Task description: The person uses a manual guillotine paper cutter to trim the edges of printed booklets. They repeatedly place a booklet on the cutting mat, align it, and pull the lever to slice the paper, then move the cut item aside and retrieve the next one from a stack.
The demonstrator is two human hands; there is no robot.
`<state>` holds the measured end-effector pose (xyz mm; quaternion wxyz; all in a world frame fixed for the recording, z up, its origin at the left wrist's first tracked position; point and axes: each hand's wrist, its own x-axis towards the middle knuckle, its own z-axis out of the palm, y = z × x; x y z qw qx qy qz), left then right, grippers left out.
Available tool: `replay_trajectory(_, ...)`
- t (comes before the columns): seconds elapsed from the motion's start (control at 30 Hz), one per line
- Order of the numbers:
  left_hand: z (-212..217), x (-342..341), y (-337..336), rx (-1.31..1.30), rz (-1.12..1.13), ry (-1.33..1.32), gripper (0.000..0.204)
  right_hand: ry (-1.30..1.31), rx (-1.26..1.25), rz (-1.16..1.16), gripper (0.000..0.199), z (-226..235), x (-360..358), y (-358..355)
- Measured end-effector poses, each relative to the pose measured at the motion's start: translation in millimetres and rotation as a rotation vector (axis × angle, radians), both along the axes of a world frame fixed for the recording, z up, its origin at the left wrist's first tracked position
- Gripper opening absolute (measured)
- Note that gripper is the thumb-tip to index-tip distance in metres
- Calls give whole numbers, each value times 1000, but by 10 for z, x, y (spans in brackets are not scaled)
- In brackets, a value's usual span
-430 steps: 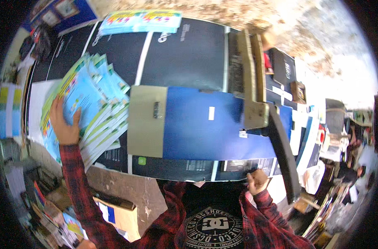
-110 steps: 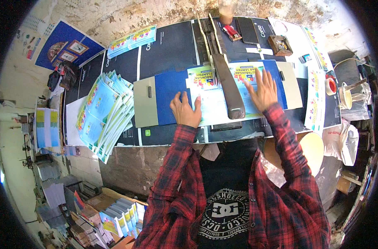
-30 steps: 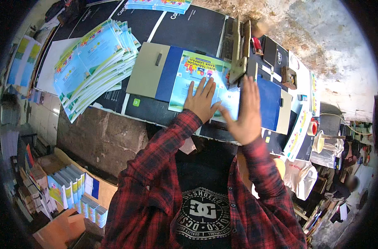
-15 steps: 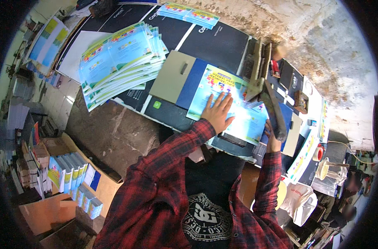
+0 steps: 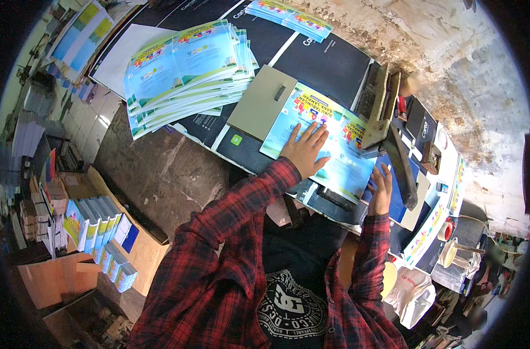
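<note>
A printed cover sheet (image 5: 341, 161), blue with colourful lettering, lies flat before me. My left hand (image 5: 304, 150) rests palm down on it, fingers spread. At the sheet's right edge is my right hand (image 5: 382, 189), fingers apart and holding nothing; I cannot tell if it touches the edge. Over the far right corner of the sheet stands a worn tan metal device (image 5: 379, 110) with a long dark lever (image 5: 402, 168), which reaches to the right of my right hand. The sheet's left edge overlaps a beige board (image 5: 258, 104) with a small dark handle.
A fanned stack of printed sheets (image 5: 180, 64) lies at the left. Another stack (image 5: 291, 18) is at the far edge. A red tape roll (image 5: 445, 231) sits at the right. Bundled booklets (image 5: 99, 224) stand at lower left, beside a wooden panel.
The sheet has slid left, over the blue strip beside the beige board, with my left hand on it. My right hand now shows apart from the lever. The whole view has shifted.
</note>
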<state>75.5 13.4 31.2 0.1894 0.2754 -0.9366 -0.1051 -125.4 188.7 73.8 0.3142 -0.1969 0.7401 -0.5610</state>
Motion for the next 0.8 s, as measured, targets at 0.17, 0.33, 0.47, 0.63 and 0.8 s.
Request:
replay_trajectory(0.17,-10,91,-94,-8,7,10,64,1,4,16,61,45,100,-109)
replay_trajectory(0.33,5,118,-117,-15,11,-16,64,0,10,73,66,68,110,-94)
replay_trajectory(0.47,-48,162,-141,-24,8,12,65,-48,-21,105,71,43,103,-76)
replay_trajectory(0.63,14,168,-142,-11,12,-41,65,-131,34,108,79,77,-23,-11)
replay_trajectory(0.8,-3,119,-166,3,16,-54,66,352,90,77,65,1169,-526,-236)
